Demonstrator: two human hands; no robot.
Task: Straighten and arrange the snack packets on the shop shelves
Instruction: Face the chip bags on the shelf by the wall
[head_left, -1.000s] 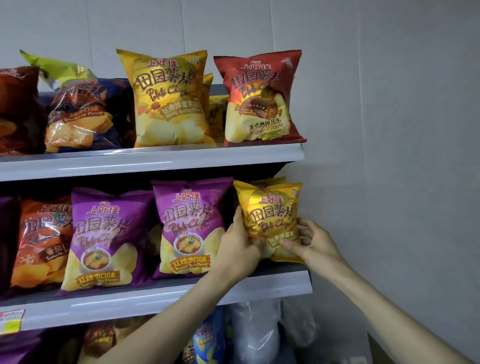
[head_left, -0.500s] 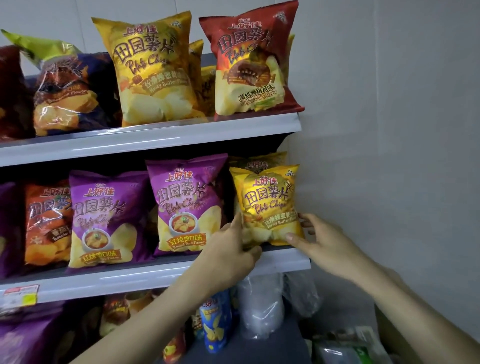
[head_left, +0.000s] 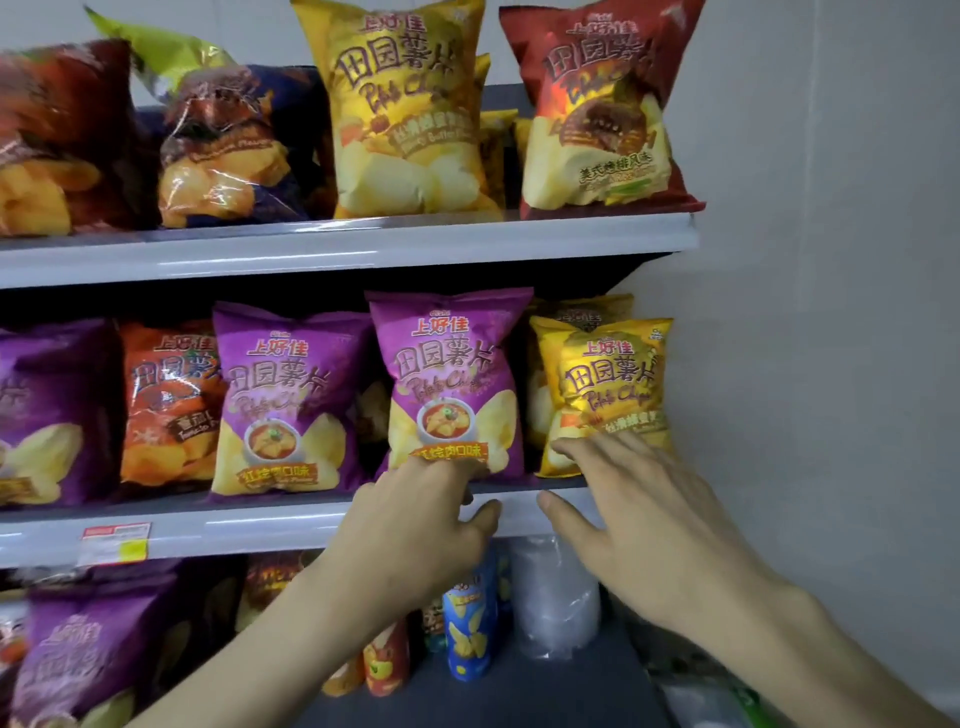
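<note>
A small yellow chip packet (head_left: 608, 384) stands upright at the right end of the middle shelf (head_left: 270, 525). To its left stands a purple chip packet (head_left: 447, 374). My left hand (head_left: 415, 525) sits at the shelf edge, its fingertips touching the bottom of that purple packet. My right hand (head_left: 639, 509) is spread open in front of the yellow packet's lower part, its fingertips at the bag and holding nothing.
More purple (head_left: 285, 400) and orange (head_left: 166, 400) packets line the middle shelf. Large yellow (head_left: 405, 109) and red (head_left: 597, 104) packets stand on the top shelf (head_left: 337, 244). Chip cans (head_left: 467, 629) and a clear plastic bag (head_left: 556, 597) sit below. A wall (head_left: 831, 312) bounds the right side.
Both hands have let go of the yellow packet, which now stands on the shelf. My left hand moved left to the purple packet; my right hand opened and drew back slightly.
</note>
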